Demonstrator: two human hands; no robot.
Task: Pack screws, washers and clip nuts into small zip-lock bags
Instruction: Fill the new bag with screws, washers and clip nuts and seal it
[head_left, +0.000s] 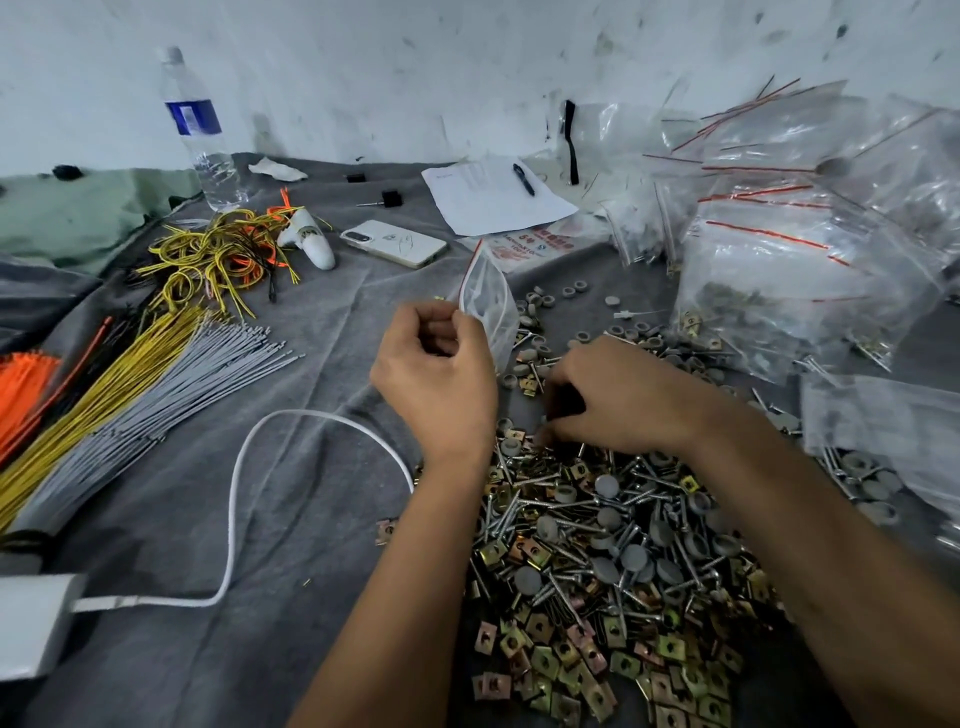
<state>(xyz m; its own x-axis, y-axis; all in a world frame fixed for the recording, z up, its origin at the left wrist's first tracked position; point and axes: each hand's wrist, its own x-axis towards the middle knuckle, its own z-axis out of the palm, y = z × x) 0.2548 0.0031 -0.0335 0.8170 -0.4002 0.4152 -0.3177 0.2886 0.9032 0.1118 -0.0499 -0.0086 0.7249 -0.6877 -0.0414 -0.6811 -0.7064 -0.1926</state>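
Observation:
My left hand (434, 374) pinches the edge of a small clear zip-lock bag (491, 299) with a red seal strip and holds it upright above the grey cloth. My right hand (613, 397) reaches palm down into the heap, fingers curled on parts at its far edge; what it grips is hidden. The heap mixes silver screws (545, 501), grey round washers (605, 486) and brass clip nuts (545, 660), spread in front of me and under my right forearm.
Filled zip-lock bags (795, 270) pile up at the right. Bundles of yellow, grey and orange cable ties (130, 384) lie left. A white cable (236, 483), a phone (394, 242), a water bottle (200, 130) and a paper with a pen (493, 195) lie on the cloth.

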